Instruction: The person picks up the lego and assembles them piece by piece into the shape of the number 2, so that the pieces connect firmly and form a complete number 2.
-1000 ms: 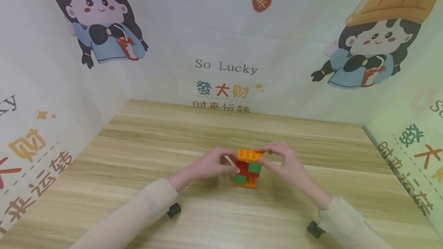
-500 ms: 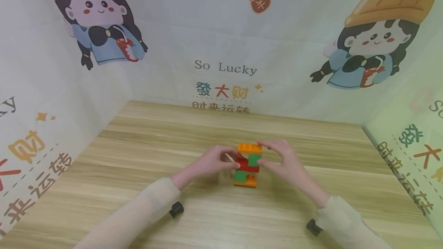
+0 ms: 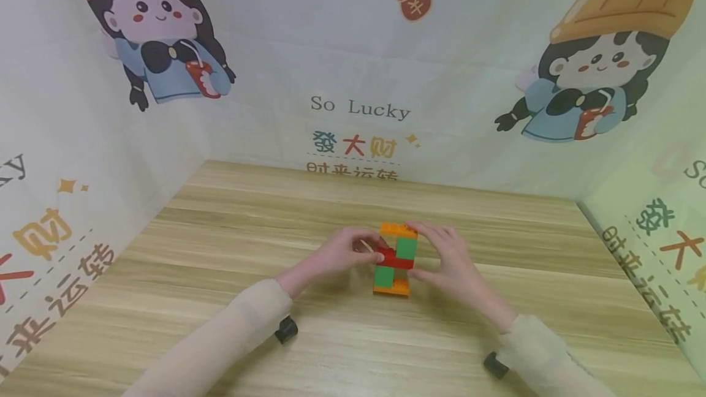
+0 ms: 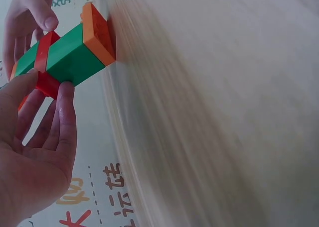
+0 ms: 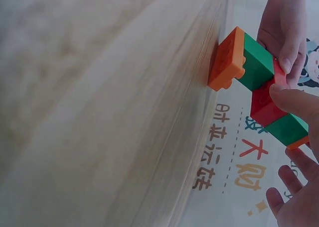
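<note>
A small tower of building blocks stands near the table's middle. Its lowest piece is an orange block [image 3: 390, 291], with a green block [image 3: 383, 276] on its left part. Across that lies a red block [image 3: 397, 262], which carries a second green block [image 3: 406, 249] at the right and an orange block [image 3: 394, 230] on top. My left hand [image 3: 344, 255] pinches the red block's left end. My right hand [image 3: 455, 259] holds the tower from the right, thumb [image 5: 294, 98] against the red block and fingers up by the top orange block.
Wooden tabletop [image 3: 231, 219] surrounds the tower. White printed cloth walls [image 3: 265, 48] enclose the table at the back and both sides. Black camera pieces hang under the left sleeve [image 3: 242, 317] and the right sleeve [image 3: 540, 348].
The tower's top has swung up and back, showing more of its front face. My right thumb has slid down from the top orange block to the red one; my left hand keeps its pinch.
</note>
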The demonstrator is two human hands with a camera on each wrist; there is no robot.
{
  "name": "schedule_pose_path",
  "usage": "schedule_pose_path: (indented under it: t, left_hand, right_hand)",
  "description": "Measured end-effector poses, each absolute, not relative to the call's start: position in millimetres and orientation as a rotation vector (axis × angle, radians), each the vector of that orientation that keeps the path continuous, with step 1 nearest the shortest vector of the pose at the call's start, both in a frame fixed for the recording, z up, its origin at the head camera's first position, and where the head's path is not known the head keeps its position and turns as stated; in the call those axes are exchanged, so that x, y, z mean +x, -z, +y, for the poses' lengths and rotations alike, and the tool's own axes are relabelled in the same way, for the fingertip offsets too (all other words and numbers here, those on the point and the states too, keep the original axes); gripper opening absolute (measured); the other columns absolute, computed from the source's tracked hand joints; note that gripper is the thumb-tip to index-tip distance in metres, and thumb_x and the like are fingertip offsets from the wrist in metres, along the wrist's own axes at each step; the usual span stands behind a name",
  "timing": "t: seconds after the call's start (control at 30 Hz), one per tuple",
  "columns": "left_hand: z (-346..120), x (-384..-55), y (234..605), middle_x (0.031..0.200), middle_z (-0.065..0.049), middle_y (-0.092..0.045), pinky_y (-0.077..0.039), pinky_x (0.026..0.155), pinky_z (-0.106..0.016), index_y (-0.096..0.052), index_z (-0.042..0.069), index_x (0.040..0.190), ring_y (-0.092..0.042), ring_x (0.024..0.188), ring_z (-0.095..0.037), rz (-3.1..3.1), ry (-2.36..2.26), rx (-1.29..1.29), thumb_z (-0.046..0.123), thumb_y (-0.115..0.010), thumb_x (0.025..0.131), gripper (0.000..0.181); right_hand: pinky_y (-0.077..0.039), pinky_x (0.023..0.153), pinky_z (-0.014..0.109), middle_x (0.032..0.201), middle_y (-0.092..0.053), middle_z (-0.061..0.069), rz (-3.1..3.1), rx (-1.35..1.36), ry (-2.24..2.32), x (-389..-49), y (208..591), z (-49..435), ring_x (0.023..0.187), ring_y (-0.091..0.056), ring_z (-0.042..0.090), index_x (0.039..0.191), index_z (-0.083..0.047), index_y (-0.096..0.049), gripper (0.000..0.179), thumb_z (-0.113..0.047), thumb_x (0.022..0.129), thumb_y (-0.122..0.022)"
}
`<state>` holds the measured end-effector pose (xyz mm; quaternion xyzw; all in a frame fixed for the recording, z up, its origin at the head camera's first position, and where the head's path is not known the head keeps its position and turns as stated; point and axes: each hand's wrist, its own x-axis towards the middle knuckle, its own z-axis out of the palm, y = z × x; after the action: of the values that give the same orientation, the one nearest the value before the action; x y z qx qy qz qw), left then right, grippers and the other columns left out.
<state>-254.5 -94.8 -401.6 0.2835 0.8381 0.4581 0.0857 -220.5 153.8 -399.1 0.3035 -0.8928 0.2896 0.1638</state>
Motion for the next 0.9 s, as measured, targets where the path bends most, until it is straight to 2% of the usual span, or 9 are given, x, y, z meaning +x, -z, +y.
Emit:
schedule_pose_path:
  t: [0.4, 0.63, 0.9]
  left_hand:
    - [-94, -261, 408, 0.111, -0.009, -0.073, -0.058, 0.08, -0.024, -0.07, 0.01, 0.115, -0.069, 0.087, -0.014, 2.485, -1.412, 0.821, 0.017, -0.07, 0.092, 0.024]
    - [-95, -258, 407, 0.125, -0.008, -0.068, -0.059, 0.084, -0.026, -0.061, 0.009, 0.13, -0.068, 0.096, -0.016, 2.48, -1.351, 0.832, 0.015, -0.077, 0.085, 0.047]
    - [-96, -252, 404, 0.137, -0.006, -0.059, -0.054, 0.096, -0.036, -0.051, 0.015, 0.14, -0.063, 0.11, -0.023, 2.503, -1.232, 0.832, 0.018, -0.084, 0.077, 0.072]
  right_hand:
    - [-0.036, 0.105, 0.057, 0.143, -0.056, 0.01, -2.634, 0.783, -0.874, -232, 396, 152, 0.123, -0.046, 0.031, 0.143, -0.014, -0.049, 0.08, -0.015, 0.073, -0.087]
    - [-0.036, 0.107, 0.058, 0.146, -0.054, 0.009, -2.712, 0.753, -0.925, -241, 396, 153, 0.127, -0.044, 0.031, 0.145, -0.016, -0.047, 0.081, -0.019, 0.074, -0.086]
    - [-0.039, 0.107, 0.062, 0.147, -0.052, 0.01, -2.77, 0.753, -0.993, -254, 398, 156, 0.13, -0.043, 0.034, 0.145, -0.015, -0.047, 0.08, -0.02, 0.075, -0.086]
